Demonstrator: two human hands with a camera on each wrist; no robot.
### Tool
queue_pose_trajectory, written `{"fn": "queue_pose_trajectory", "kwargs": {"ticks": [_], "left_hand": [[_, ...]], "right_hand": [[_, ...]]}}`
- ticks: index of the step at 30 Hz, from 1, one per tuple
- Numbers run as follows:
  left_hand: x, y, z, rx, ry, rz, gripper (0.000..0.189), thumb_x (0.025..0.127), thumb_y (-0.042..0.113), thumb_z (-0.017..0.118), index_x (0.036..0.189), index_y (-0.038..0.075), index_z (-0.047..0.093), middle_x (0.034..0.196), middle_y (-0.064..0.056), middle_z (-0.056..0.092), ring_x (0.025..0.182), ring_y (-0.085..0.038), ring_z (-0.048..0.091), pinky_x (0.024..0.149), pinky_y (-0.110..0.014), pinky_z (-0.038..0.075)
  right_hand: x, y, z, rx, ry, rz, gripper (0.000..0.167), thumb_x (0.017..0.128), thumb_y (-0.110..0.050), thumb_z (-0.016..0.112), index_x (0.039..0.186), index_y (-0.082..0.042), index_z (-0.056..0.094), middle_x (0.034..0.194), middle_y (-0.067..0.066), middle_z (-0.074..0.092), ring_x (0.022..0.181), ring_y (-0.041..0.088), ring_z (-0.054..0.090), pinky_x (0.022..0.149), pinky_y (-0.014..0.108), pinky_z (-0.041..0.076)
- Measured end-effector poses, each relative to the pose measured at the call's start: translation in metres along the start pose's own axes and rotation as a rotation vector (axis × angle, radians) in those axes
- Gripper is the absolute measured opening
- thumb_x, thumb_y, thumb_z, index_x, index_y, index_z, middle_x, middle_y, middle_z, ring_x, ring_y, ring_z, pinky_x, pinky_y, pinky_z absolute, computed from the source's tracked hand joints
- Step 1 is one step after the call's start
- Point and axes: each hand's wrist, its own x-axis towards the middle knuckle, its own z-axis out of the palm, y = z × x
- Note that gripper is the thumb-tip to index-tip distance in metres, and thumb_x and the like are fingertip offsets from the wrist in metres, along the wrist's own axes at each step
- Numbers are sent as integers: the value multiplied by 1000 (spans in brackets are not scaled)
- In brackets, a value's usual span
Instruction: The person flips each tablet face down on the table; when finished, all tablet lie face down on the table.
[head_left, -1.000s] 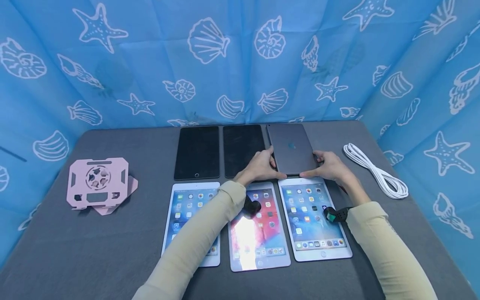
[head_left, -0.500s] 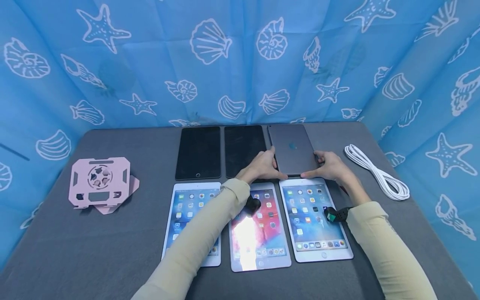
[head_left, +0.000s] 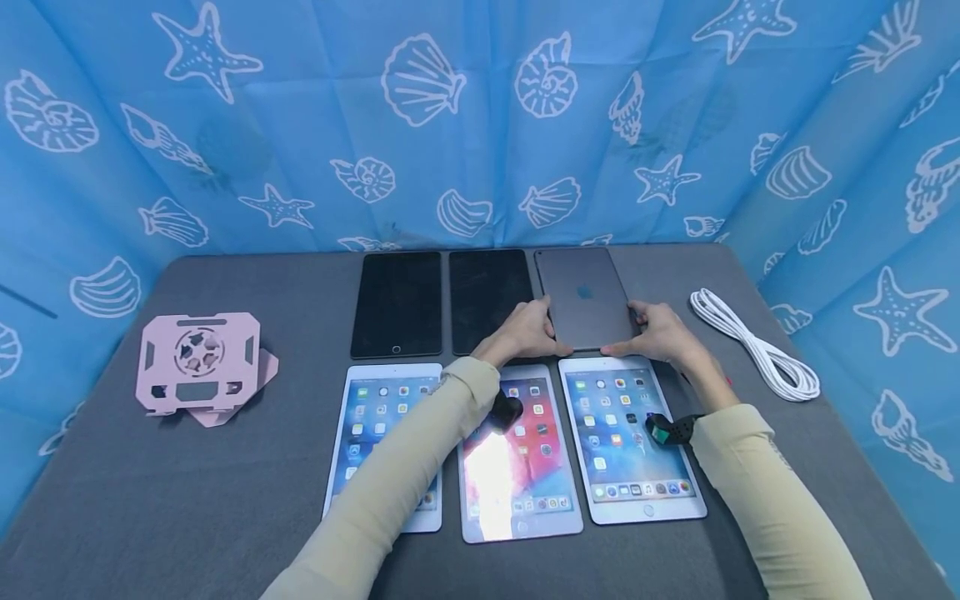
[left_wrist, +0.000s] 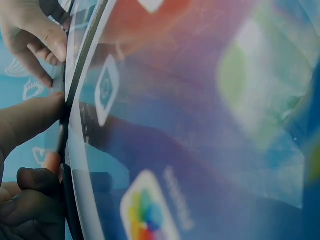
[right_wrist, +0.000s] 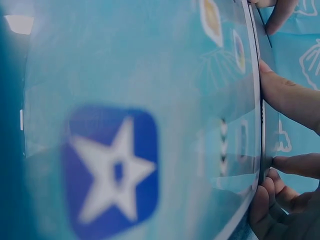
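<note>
A dark grey tablet [head_left: 581, 300] lies face down at the right end of the back row, a logo on its back. My left hand [head_left: 525, 331] holds its near left corner, thumb along the near edge and fingers at the left side. At the near right corner my right hand [head_left: 656, 332] does the same, its thumb on the near edge. Both thumbs point toward each other. Just in front lies a white tablet [head_left: 633, 442] with a lit screen. That screen fills much of the right wrist view; a lit screen [left_wrist: 165, 120] also fills the left wrist view, close up.
Two black tablets [head_left: 397, 304] with dark screens lie left in the back row. Two more lit white tablets [head_left: 521, 467] are under or beside my left arm. A pink stand [head_left: 198, 364] sits far left, a coiled white cable [head_left: 753, 343] far right. A blue curtain [head_left: 465, 125] hangs behind.
Both hands stay at the grey tablet's near corners, and the tablet keeps its place. Only the head view has shifted slightly.
</note>
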Motion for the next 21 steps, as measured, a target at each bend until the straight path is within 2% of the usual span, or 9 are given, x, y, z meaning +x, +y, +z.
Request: {"fn": "queue_pose_trajectory", "kwargs": {"ticks": [6, 10, 13, 18, 21], "left_hand": [[-1, -1, 1, 19, 15, 19, 102, 86, 34, 83, 160, -4, 23, 98, -3, 69, 82, -14, 62, 85, -26, 52], [-4, -3, 1, -13, 17, 27, 96, 88, 31, 81, 159, -3, 27, 106, -6, 68, 93, -15, 63, 96, -29, 53], [-6, -6, 0, -51, 17, 54, 91, 90, 29, 79, 159, -3, 29, 106, -8, 67, 89, -15, 61, 99, -32, 52], [-12, -10, -6, -30, 42, 148, 79, 95, 28, 73, 157, 0, 34, 96, -6, 63, 75, -12, 54, 89, -29, 50], [-18, -13, -16, -17, 59, 190, 77, 96, 27, 72, 157, 1, 35, 95, -6, 60, 74, -12, 52, 82, -27, 48]], "right_hand": [[-4, -4, 2, -19, 21, -4, 107, 85, -29, 83, 158, 13, 16, 150, 45, 30, 139, 58, 35, 114, 67, 34], [-8, -9, 4, -19, 36, -7, 101, 86, -28, 82, 158, 10, 22, 149, 45, 29, 137, 59, 36, 112, 68, 36], [-11, -14, 5, -12, 46, -23, 96, 87, -29, 80, 157, 7, 27, 150, 44, 28, 136, 58, 36, 110, 68, 37], [-14, -26, 3, -19, 54, -89, 91, 90, -33, 78, 157, 5, 30, 149, 42, 33, 133, 57, 43, 106, 66, 43], [-14, -36, 5, -10, 48, -120, 90, 90, -33, 78, 157, 3, 31, 148, 41, 37, 131, 57, 48, 104, 63, 47]]}}
